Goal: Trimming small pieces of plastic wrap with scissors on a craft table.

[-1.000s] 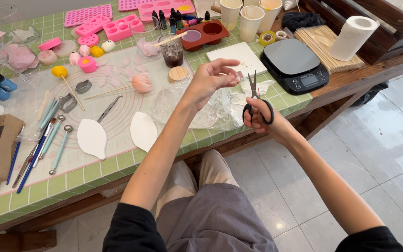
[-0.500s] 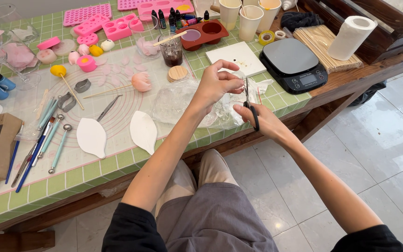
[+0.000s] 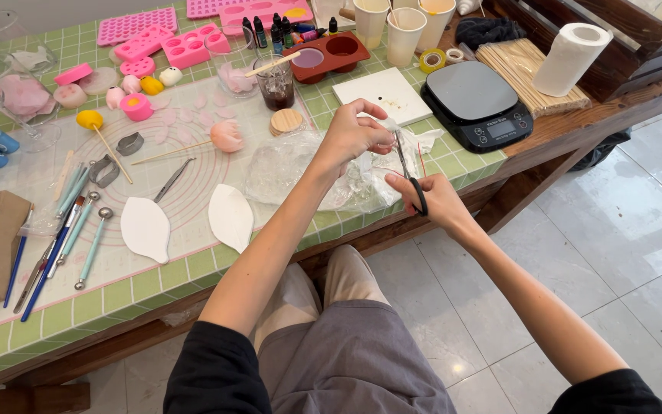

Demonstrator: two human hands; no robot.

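Observation:
My right hand (image 3: pixel 432 201) grips black-handled scissors (image 3: pixel 408 170), blades pointing up and away toward my left hand. My left hand (image 3: pixel 355 134) pinches something small and pale at its fingertips, right at the scissor blades; what it is cannot be made out. Both hands hover over crumpled clear plastic wrap (image 3: pixel 300 172) near the table's front edge. Two white leaf-shaped pieces (image 3: pixel 145 228) (image 3: pixel 231 217) lie on the translucent work mat (image 3: pixel 116 165) to the left.
A black kitchen scale (image 3: pixel 476 103), white tile (image 3: pixel 381 93), paper roll (image 3: pixel 572 57) and skewers sit to the right. Pink moulds (image 3: pixel 185 47), a brown mould (image 3: pixel 331 54), cups, small bottles, a dark jar (image 3: pixel 276 86), a pink flower (image 3: pixel 227 135) and modelling tools (image 3: pixel 70 222) crowd the green-tiled table (image 3: pixel 116 291).
The right hand brought the scissors from down at the table edge up to the left hand's fingertips. The left hand drew slightly closer to it.

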